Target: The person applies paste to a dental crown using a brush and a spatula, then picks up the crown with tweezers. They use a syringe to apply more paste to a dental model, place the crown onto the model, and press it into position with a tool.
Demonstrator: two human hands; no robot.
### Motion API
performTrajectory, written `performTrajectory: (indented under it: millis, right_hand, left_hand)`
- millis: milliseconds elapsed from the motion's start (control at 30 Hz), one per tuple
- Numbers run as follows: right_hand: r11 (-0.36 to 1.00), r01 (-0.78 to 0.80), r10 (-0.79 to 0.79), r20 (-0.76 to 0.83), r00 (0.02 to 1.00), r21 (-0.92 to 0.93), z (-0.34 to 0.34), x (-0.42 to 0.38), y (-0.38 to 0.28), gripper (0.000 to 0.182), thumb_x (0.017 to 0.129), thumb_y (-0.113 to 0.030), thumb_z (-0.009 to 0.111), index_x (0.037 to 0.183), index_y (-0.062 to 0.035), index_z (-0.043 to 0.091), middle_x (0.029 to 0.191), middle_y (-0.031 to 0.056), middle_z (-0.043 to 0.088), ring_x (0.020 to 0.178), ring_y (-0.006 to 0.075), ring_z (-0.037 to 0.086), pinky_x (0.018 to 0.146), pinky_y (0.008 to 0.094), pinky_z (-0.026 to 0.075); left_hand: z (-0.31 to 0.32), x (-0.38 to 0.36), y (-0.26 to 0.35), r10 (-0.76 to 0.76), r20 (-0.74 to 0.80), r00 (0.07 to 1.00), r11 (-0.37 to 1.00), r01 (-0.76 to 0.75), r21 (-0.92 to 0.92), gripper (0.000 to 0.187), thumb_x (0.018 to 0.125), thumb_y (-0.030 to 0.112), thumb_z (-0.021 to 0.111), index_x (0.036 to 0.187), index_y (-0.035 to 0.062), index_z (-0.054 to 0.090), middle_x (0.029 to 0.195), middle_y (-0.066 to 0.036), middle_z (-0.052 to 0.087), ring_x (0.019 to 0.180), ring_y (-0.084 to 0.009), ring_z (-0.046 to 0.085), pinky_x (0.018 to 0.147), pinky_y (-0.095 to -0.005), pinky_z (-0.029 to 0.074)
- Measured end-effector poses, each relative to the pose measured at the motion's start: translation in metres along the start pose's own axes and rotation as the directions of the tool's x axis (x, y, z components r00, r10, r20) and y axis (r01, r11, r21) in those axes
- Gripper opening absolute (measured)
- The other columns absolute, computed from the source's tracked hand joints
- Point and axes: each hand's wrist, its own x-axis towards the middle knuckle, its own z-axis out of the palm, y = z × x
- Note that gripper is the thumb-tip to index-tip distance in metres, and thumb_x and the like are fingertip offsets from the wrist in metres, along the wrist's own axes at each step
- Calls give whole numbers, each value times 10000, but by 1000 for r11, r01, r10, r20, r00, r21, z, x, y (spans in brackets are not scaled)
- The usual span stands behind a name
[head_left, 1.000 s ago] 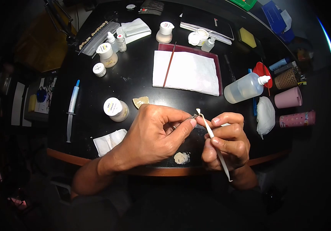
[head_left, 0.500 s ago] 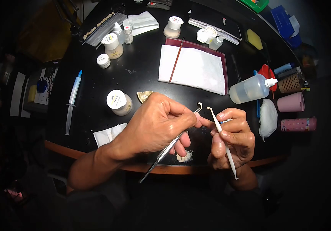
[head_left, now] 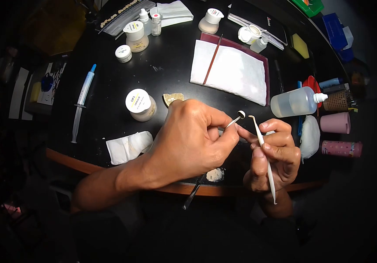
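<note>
Left hand (head_left: 192, 140): curled tight, thumb and fingertips pinched on slim grey metal tweezers (head_left: 230, 124); handle ran down under the palm, out past the table edge.
Tweezer tip: clamped on a small white rounded piece (head_left: 241, 114), just above the left thumb tip.
Right hand (head_left: 274, 158): fingers pressed together round a thin white hooked-tip plastic instrument (head_left: 265, 153), gripped like a pen.
Hook end: stood just beside the white piece, right of it, a narrow gap between; not touching.
Below the knuckles: pale beige paste blob (head_left: 215, 175) on the round black table (head_left: 109, 114).
Left of the left-hand fingers: white-lidded cream jar (head_left: 140, 104), crumpled white tissue (head_left: 129, 147).
</note>
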Motion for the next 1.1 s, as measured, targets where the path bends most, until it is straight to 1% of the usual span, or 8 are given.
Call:
performTrajectory:
  millis: [200,500,600,733,767,900,1033,1100]
  right_hand:
    - [998,-5,3,-30,1000,-69,-5,1,-1,277,874,101,600,1129,8,546,892,129,634,1012,271,576,896,388,627]
    - [990,21,-24,-18,1000,-138,-10,5,0,243,866,89,620,1089,5,574,906,121,653,1034,273,571,915,377,590]
    - [994,-25,17,-79,997,-105,-6,4,0,217,886,78,623,1090,12,589,913,126,660,1042,276,577,904,382,587]
    - [991,-99,89,-118,989,-85,-1,2,2,174,944,55,623,1116,27,625,903,126,674,1007,264,598,851,395,564]
    - [982,-55,40,-84,996,-180,-3,4,3,139,1037,-72,641,1144,18,647,889,119,685,939,251,619,806,396,538]
    - [941,141,-132,52,990,-308,-7,7,-3,325,1106,-338,579,1158,-27,658,892,107,690,831,245,627,769,376,520]
    - [987,159,-155,260,953,7,-9,-1,-24,317,925,-159,826,1136,13,663,1092,193,698,923,263,745,687,331,645]
    - [967,238,-256,295,921,94,4,3,-25,347,827,-72,889,1090,21,682,1149,265,701,808,241,778,566,282,640]
  left_hand:
    - [6,0,-6,409,-164,897,874,-334,354,86,843,-5,776,909,-52,804,488,-48,580,420,-51,536,403,-257,349]
    - [8,-4,-1,473,-147,869,796,-350,494,113,809,-8,792,916,-40,809,493,-40,560,428,-51,541,408,-245,357]
    - [7,-4,1,375,-156,914,880,-298,370,86,834,4,785,896,-53,805,498,-12,579,439,-28,525,412,-233,333]
    - [-3,-1,8,2,-68,998,996,3,84,110,894,26,754,896,-73,802,527,13,619,443,-11,498,427,-219,306]
    - [-6,1,6,-40,-36,999,999,40,3,123,910,33,745,902,-75,802,533,14,624,443,-10,495,430,-215,307]
    - [-14,7,8,-205,72,976,954,216,-209,175,967,80,706,946,-59,809,581,-6,650,463,-11,512,441,-192,343]
    - [-14,10,0,-225,89,970,929,242,-282,212,990,131,703,957,-55,797,620,-12,667,474,-14,519,442,-189,346]
    - [-12,10,-2,-226,86,970,931,242,-274,230,995,148,704,932,-58,786,606,-8,655,469,-16,514,439,-192,343]
